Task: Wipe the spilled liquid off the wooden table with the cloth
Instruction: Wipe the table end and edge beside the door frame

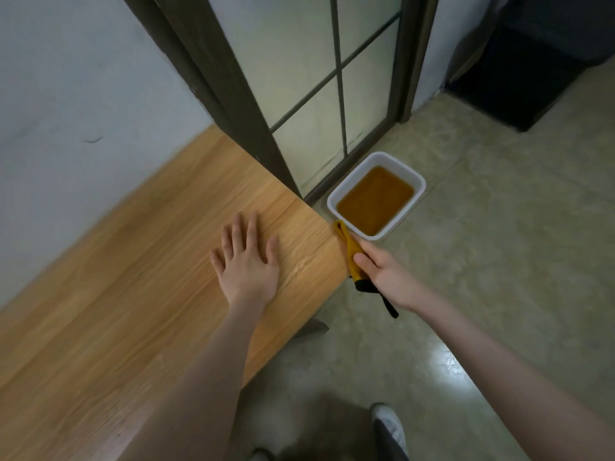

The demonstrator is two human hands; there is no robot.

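Observation:
The wooden table (139, 261) fills the left and centre, its corner near the middle of the view. My left hand (246, 261) lies flat on the tabletop with fingers spread, holding nothing. My right hand (382, 272) grips a yellow cloth with a black edge (351, 252), held just past the table's right edge, its black end dangling below my hand. I see no liquid on the visible tabletop.
A white rectangular basin (346, 191) of brownish liquid stands on the tiled floor just beyond the table's corner, close to the cloth. A dark-framed glass door (299, 78) rises behind. A black bin (525, 71) sits at the far right. My shoes (387, 424) show at the bottom.

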